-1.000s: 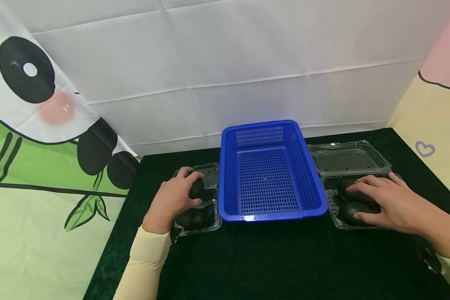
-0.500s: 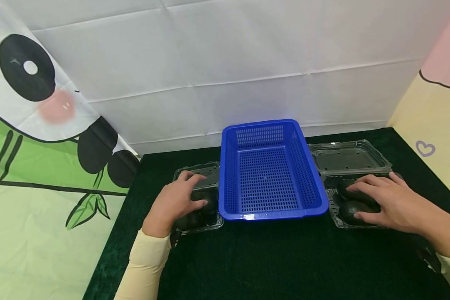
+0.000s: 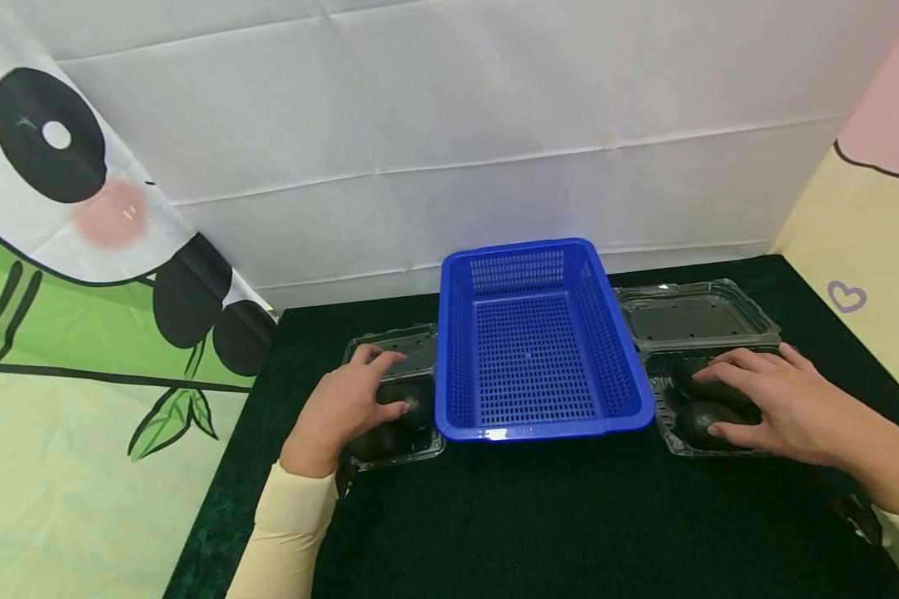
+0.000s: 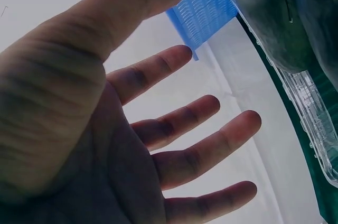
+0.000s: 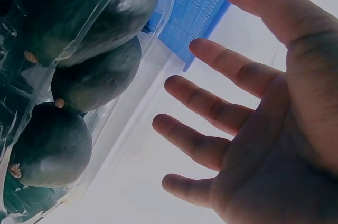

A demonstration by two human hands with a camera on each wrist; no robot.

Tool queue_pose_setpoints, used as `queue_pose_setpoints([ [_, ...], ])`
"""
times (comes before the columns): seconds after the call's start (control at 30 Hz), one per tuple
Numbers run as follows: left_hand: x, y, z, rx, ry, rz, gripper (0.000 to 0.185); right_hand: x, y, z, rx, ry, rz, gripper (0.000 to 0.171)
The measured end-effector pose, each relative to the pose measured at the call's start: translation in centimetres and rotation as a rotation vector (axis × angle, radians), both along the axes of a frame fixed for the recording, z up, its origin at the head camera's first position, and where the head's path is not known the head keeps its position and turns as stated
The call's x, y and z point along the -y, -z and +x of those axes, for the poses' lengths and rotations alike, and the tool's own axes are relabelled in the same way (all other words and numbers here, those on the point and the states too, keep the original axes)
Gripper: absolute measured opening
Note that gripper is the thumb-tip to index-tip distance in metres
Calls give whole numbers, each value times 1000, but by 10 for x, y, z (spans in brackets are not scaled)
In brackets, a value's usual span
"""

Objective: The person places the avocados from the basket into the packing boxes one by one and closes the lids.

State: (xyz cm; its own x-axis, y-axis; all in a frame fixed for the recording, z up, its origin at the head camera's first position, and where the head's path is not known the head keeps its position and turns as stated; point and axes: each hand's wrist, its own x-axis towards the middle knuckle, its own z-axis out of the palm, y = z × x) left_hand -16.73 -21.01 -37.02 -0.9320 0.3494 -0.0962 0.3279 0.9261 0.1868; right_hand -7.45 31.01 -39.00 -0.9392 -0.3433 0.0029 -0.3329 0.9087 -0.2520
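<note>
My left hand (image 3: 340, 408) hovers over a small clear plastic clamshell box (image 3: 400, 457) with its lid folded back. Its fingers are spread and hold nothing. Dark green avocados lie inside, one (image 3: 418, 403) right by the thumb and another (image 3: 378, 443) partly hidden under the hand. My right hand (image 3: 779, 403) is likewise spread above a second clamshell box (image 3: 670, 437), holding nothing. There, an avocado (image 3: 702, 423) sits near the thumb, with another (image 3: 689, 381) behind it under the fingers. In the right wrist view, several avocados, one with a brown stem end (image 5: 50, 147), fill that box.
Between the boxes stands a blue perforated plastic basket (image 3: 535, 358) with nothing in it. The right box's clear lid (image 3: 704, 316) lies open toward the back. A dark green cloth (image 3: 532, 516) covers the table, and white fabric (image 3: 419, 125) hangs behind.
My left hand, which gripped an avocado above the left box one second ago, has set it down in the box and let go. The right hand stays in place.
</note>
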Motion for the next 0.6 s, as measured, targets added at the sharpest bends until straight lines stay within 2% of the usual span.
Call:
queue_pose_setpoints([
  [0.2, -1, 2, -1, -9, 13, -14, 67, -4, -3, 0, -20, 25, 11, 60],
  [0.4, -3, 4, 0, -49, 45, -42, 65, -11, -12, -2, -71, 67, 45, 63],
  [0.6, -5, 2, 1, -65, 55, -25, 61, -16, -18, -4, -139, 94, 42, 65],
])
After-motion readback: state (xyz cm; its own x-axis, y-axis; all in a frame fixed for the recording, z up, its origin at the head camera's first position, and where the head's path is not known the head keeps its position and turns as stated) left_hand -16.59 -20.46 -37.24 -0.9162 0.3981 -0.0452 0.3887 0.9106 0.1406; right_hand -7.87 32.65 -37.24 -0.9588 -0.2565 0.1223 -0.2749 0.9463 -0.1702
